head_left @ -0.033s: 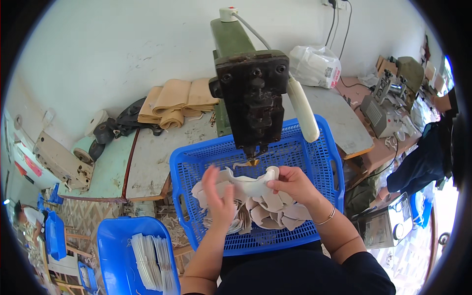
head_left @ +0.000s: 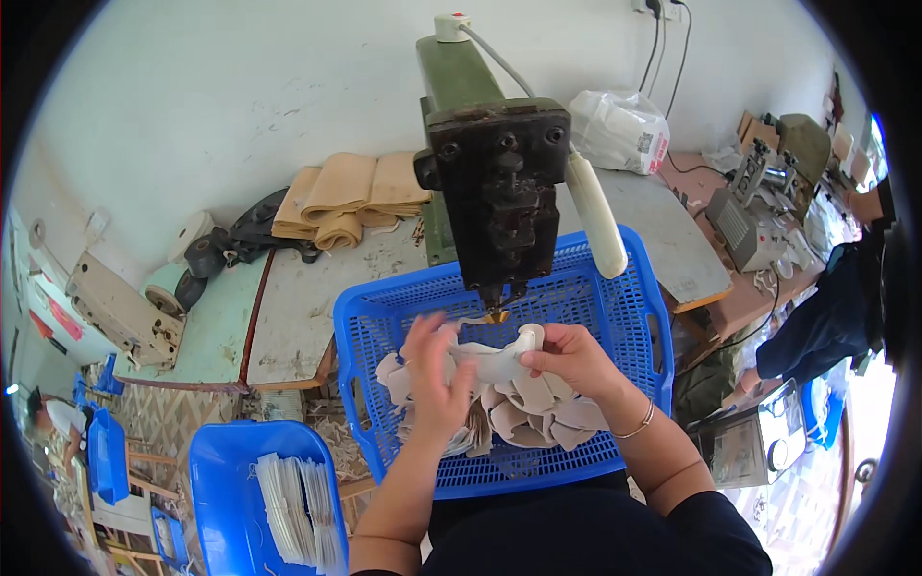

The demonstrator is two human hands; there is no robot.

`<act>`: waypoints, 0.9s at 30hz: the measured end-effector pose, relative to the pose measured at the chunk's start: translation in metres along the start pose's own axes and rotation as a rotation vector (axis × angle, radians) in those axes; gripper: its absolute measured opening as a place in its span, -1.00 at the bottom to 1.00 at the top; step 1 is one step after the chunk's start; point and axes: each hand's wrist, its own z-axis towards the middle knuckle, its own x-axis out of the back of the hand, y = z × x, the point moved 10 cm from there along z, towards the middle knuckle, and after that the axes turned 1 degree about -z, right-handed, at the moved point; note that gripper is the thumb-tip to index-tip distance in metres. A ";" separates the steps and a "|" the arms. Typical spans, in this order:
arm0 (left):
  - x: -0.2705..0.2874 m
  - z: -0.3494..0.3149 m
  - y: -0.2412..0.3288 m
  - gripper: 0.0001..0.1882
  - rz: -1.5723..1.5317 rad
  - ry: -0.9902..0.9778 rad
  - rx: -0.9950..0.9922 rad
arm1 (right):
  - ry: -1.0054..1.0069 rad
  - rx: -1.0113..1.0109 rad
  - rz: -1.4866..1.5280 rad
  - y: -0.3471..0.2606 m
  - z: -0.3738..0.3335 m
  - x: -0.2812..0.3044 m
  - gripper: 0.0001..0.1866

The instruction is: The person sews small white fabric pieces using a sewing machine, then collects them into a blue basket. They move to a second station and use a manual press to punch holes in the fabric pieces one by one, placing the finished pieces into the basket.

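We see the right hand (head_left: 574,359) pinching a white piece (head_left: 497,366), liable to slip if the blurred left hand (head_left: 438,384), its grip unclear, fumbles.

The right hand (head_left: 583,359) pinches one end of a white piece (head_left: 497,364) over a blue basket (head_left: 523,470) of loose pieces (head_left: 528,424). The blurred left hand (head_left: 440,389), fingers (head_left: 420,338) spread, is at its other end. A green-and-black machine (head_left: 504,187) stands above; left, a blue tub (head_left: 216,480) holds pale strips (head_left: 288,514).

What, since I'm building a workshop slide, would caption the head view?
The right hand grips a white piece above a blue basket of pale pieces, the left hand alongside.
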 end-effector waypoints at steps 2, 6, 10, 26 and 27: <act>-0.012 0.014 0.026 -0.74 0.178 -0.161 -0.152 | -0.018 0.025 0.017 -0.006 0.005 -0.007 -0.82; -0.020 0.046 0.026 -0.81 -0.043 -0.317 -0.076 | 0.020 0.000 0.204 -0.007 0.013 -0.013 -0.82; -0.025 0.059 0.017 -0.82 -0.113 -0.434 -0.002 | 0.005 -0.015 0.472 0.002 0.016 -0.025 -0.83; -0.027 0.088 0.024 -0.71 0.031 -0.626 -0.113 | 0.033 0.045 0.702 0.009 0.026 -0.046 -0.84; -0.027 0.088 0.023 -0.70 0.023 -0.639 -0.108 | 0.036 0.049 0.698 0.009 0.027 -0.047 -0.84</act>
